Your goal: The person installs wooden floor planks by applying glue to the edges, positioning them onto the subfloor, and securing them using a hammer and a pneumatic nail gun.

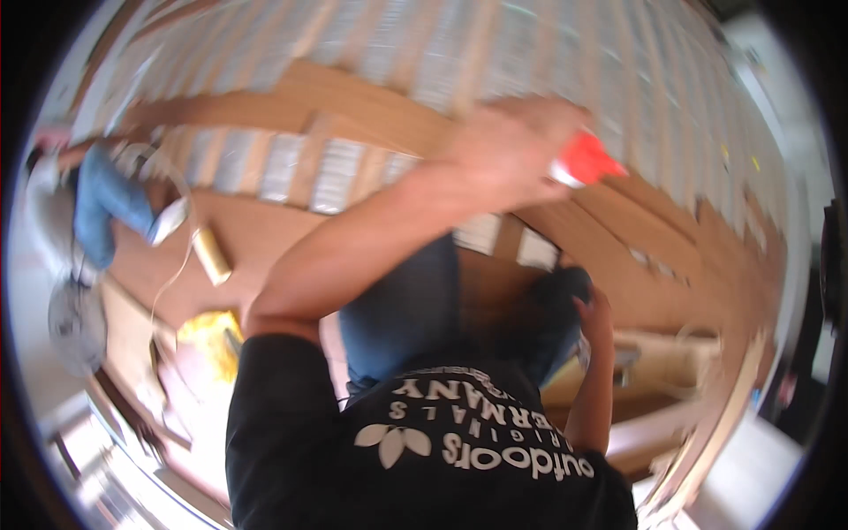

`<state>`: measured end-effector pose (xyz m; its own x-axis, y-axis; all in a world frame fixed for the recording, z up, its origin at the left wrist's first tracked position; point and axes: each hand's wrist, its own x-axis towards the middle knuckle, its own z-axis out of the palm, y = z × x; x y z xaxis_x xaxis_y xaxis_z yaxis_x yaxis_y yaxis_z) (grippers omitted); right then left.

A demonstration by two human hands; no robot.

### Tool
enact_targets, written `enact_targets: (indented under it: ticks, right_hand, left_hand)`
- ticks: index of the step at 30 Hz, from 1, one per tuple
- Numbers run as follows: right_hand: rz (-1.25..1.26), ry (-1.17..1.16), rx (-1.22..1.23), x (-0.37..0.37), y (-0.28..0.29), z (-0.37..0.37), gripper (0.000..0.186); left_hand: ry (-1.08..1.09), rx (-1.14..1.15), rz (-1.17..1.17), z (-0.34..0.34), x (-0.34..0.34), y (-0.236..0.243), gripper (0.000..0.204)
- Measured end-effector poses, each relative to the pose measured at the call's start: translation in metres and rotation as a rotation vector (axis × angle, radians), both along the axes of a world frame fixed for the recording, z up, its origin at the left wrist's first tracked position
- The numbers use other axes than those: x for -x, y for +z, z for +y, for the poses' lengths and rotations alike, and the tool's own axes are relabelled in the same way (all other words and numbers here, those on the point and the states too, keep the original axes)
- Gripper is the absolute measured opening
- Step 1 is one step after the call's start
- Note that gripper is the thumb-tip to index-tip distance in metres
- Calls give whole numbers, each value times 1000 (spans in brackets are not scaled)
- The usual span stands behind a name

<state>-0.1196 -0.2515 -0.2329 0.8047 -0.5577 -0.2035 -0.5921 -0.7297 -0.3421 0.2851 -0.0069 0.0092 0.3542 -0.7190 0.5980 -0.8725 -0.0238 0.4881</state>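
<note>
My left hand point(521, 146) is closed around a small object with a red, pointed end and a white part point(587, 161), perhaps a capped bottle. Motion smears it, and my fingers hide most of its body. My left arm reaches across in front of me, over brown boards point(371, 102) and a slatted surface point(424, 53) with silvery panels between wooden strips. Low at my right side, my right hand point(596, 316) rests against or close beside my right knee point(565, 287). Its fingers are blurred and partly hidden, so I cannot tell whether it holds anything.
At the far left another person in blue jeans point(115, 203) crouches on the brown surface. Near them lies a gold cylinder point(212, 256) beside a thin pale cord point(168, 296). A yellow crumpled item point(212, 340) lies left of me. Wooden framing point(662, 371) stands at my right.
</note>
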Motion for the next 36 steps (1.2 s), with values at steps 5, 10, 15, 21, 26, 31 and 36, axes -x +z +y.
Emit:
enact_targets:
  ticks: [5,10,15,21,26,31,36]
  right_hand:
    - [-554,-454,-476,-59,111,-20,29]
    - [-255,-475,86,-6,43,-73,34]
    - [-103,-186,98,-35,-9,19,36]
    - [-261,49,-252,-144,-13,86,22]
    - [124,352,152,-216,-121,72,26]
    - [211,343,680,-189,-216,77,26]
    - [296,331,461,-205,-207,80,21]
  left_hand:
    - [238,-52,-17,31,-7,3,65]
    - [155,18,35,-1,9,4,62]
    - [224,30,67,24,0,0,61]
    - [282,88,-39,23,-17,6,62]
    - [267,85,36,27,-9,13,64]
    - [281,-12,72,49,-8,16,67]
    - [337,36,207,60,-19,6,67]
